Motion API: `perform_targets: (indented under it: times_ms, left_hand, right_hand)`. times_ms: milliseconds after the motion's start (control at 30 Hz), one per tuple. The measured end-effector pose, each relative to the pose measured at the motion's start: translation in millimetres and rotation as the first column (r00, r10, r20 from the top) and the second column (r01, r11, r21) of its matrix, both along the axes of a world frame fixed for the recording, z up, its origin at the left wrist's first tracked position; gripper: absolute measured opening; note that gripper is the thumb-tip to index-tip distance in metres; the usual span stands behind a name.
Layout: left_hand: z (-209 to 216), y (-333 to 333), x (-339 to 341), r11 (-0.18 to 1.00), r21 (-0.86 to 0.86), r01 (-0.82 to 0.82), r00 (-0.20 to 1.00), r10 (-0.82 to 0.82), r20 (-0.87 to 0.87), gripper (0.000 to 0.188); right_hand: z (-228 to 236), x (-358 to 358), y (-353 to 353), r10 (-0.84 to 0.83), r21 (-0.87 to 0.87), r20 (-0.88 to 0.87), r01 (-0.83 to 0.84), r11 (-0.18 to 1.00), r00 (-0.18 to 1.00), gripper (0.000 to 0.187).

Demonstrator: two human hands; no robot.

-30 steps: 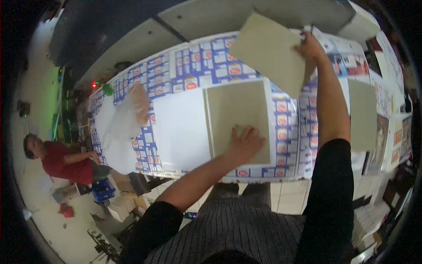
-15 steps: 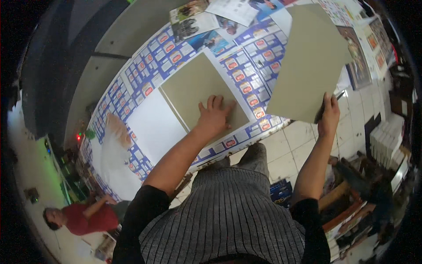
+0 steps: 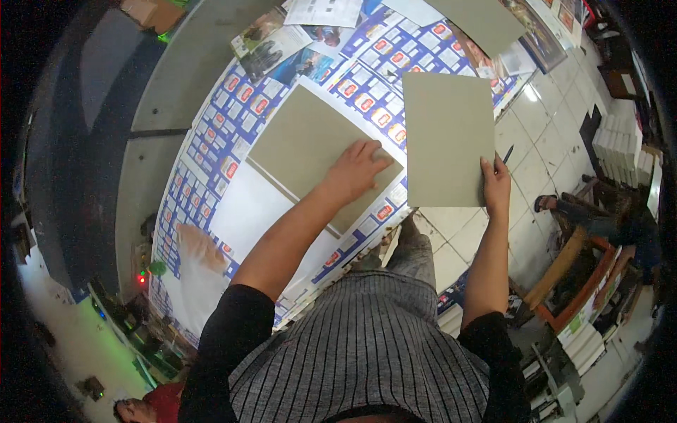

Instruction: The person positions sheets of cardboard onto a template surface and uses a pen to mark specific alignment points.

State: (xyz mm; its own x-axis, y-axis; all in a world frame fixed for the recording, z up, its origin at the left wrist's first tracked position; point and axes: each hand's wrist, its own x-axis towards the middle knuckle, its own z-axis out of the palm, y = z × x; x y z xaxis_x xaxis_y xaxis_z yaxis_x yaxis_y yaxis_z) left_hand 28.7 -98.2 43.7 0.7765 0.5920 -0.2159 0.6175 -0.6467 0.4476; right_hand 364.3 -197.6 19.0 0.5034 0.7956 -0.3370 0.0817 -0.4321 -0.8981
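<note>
In the head view, our left hand (image 3: 352, 176) rests on a grey-green board (image 3: 303, 137), its fingers released; that board lies on a white sheet (image 3: 247, 204) on the patterned counter (image 3: 384, 116). Our right hand (image 3: 496, 187) grasps a second board (image 3: 451, 134) by its lower right corner, above the counter's edge, with a pen (image 3: 508, 154) jutting beside the fingers. Toward the left we see a crumpled translucent bag (image 3: 197, 292); we cannot tell its contents.
</note>
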Motion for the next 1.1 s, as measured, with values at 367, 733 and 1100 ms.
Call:
perform_targets:
  times_ms: [367,733,1100]
  left_hand:
    - [1,-8,5,0.970,0.132,0.203,0.975,-0.188,-0.122,0.054]
    - [-22,-23,2,0.971,0.224,0.088,0.996,-0.094,0.014,0.043]
    - [-45,3,8,0.941,0.283,0.184,0.940,-0.253,0.228,0.032]
  right_hand:
    - [-19,2,11,-0.009,-0.204,0.447,0.112,0.973,0.894,0.086]
    - [3,-21,13,-0.017,-0.221,0.565,0.172,0.960,0.825,0.092]
    - [-12,-23,11,-0.081,-0.215,0.626,0.272,0.938,0.776,0.089]
